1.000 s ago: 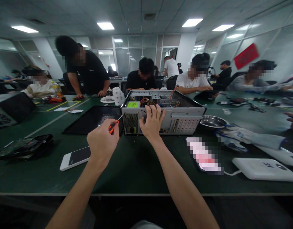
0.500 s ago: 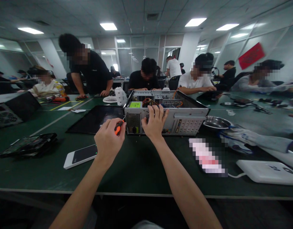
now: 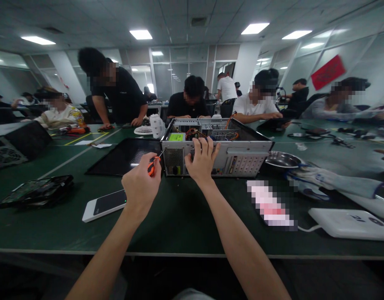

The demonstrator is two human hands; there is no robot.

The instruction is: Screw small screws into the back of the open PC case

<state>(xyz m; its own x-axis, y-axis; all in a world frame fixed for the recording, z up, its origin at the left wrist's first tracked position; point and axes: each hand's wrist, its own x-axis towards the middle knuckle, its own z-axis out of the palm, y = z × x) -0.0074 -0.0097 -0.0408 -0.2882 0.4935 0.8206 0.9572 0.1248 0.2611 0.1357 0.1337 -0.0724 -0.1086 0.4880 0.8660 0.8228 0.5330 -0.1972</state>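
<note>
The left hand [image 3: 141,184] has crept closer, fingers gripping the screwdriver [image 3: 152,165]; the right hand [image 3: 202,163] stays spread, open-fingered, on the computer case [image 3: 242,157].

- An orange-handled screwdriver [image 3: 153,164] is gripped in the left hand [image 3: 141,186]
- The open grey metal computer case [image 3: 215,149] is touched by the right hand [image 3: 202,161]

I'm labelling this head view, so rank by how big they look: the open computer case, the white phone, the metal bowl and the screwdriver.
1. Computer case, clearly largest.
2. White phone and metal bowl look about alike; the phone lies nearer the camera, so no ranking.
3. Screwdriver, smallest; the left hand hides much of it.
</note>
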